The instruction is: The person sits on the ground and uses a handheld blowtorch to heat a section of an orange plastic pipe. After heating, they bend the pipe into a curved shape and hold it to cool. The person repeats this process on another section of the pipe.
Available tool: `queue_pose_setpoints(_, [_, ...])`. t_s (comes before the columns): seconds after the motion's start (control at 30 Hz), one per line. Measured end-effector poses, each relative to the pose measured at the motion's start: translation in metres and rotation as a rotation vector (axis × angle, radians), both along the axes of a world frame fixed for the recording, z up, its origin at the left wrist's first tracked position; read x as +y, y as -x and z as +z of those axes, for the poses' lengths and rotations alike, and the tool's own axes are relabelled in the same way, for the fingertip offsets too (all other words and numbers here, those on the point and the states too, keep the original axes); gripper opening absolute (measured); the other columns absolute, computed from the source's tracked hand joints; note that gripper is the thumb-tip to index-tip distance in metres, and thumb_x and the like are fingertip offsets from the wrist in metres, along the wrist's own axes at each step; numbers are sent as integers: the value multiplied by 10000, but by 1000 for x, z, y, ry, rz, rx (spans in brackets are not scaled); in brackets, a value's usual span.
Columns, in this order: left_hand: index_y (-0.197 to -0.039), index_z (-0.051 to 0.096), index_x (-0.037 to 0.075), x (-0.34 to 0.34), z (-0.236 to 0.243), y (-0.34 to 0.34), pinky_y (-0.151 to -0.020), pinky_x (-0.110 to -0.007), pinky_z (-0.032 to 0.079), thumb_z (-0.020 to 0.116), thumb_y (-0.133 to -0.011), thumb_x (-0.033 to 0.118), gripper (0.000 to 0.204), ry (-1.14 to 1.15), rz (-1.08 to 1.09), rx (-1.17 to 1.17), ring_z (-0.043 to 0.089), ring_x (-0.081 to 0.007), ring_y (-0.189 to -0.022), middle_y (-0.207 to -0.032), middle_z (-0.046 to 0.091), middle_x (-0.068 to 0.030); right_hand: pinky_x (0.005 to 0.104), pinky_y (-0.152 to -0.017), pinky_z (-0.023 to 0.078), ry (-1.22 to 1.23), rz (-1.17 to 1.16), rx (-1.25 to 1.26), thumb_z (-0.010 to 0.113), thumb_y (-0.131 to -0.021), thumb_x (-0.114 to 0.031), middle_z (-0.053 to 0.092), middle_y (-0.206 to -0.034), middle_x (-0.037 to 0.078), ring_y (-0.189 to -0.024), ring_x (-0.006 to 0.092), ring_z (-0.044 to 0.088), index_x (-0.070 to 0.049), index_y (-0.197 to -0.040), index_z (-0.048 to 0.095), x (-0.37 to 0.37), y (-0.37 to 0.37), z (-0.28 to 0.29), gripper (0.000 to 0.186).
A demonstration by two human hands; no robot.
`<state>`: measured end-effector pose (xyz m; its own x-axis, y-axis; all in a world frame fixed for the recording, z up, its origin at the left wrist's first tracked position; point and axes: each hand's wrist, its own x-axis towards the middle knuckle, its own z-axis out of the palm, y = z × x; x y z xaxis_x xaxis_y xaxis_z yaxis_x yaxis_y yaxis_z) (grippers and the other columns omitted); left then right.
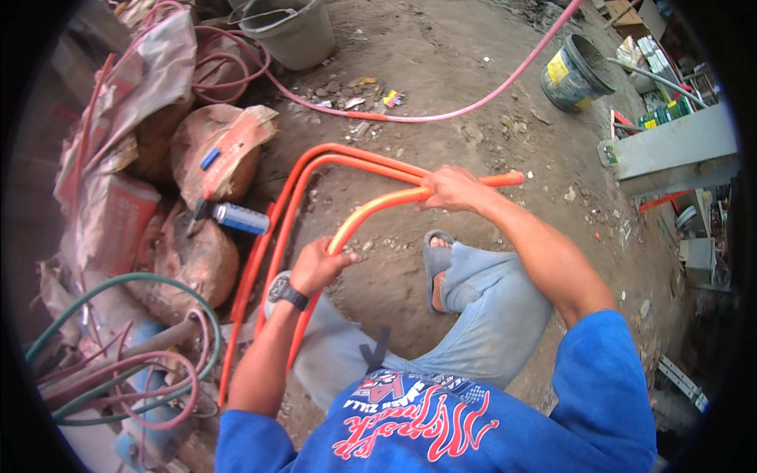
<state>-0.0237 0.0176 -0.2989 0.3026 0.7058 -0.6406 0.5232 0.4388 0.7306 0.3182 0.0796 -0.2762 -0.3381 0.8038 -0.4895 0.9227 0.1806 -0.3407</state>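
Note:
An orange plastic pipe (369,206) with a rounded bend runs between my two hands. My left hand (315,266), with a dark watch on the wrist, is closed round its lower straight part. My right hand (451,189) grips it past the bend, and the open end sticks out to the right of my fist. Two more bent orange pipes (303,160) lie side by side just beyond it, their upper ends reaching my right hand. Whether that hand also grips them I cannot tell. My left forearm covers part of the lower lengths.
Torn sacks (217,150) are piled at the left, with a blue-and-white spray can (240,218) against them. Coiled green hose (83,296) and a pink hose (465,113) lie about. Buckets (579,75) stand on the dirt floor (552,158). A grey beam (670,150) juts in at the right.

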Motion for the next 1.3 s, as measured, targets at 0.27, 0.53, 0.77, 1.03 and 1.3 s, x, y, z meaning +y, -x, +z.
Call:
queue_pose_setpoints(0.27, [-919, 676, 29, 3, -10, 15, -497, -297, 439, 868, -864, 241, 291, 87, 36, -87, 555, -93, -535, -658, 612, -13, 540, -782, 513, 74, 7, 4, 775, -850, -584, 718, -873, 175, -925, 396, 697, -94, -921, 711, -8, 0, 1, 499])
queue_pose_setpoints(0.53, [-1023, 702, 20, 7, -23, 20, -460, -287, 399, 865, -866, 217, 300, 111, 74, -176, 520, -79, -497, -640, 591, 5, 520, -777, 508, 114, -28, 21, 793, -865, -524, 715, -872, 171, -898, 385, 691, -88, -961, 726, -14, -2, -3, 451])
queue_pose_setpoints(0.77, [-1129, 708, 12, 13, -19, 25, -464, -281, 404, 874, -859, 221, 380, 99, 77, -169, 534, -77, -509, -656, 611, 7, 521, -788, 523, 107, -19, -9, 799, -866, -518, 720, -879, 185, -903, 389, 702, -71, -970, 728, -14, 5, 0, 465])
queue_pose_setpoints(1.03, [-1172, 669, 10, 15, -22, 23, -442, -256, 386, 878, -875, 191, 406, 75, 59, -169, 514, -58, -503, -719, 630, 9, 526, -789, 529, 120, -42, -20, 802, -863, -528, 717, -871, 191, -904, 392, 704, -58, -953, 719, -11, 6, 2, 486])
queue_pose_setpoints(1.3, [-1203, 674, -3, 12, -1, 18, -463, -263, 429, 884, -873, 283, 485, 58, 24, -136, 541, -75, -522, -786, 661, -7, 526, -781, 520, 97, -53, 15, 804, -854, -510, 718, -877, 177, -901, 381, 702, -93, -966, 724, -5, 1, 4, 439])
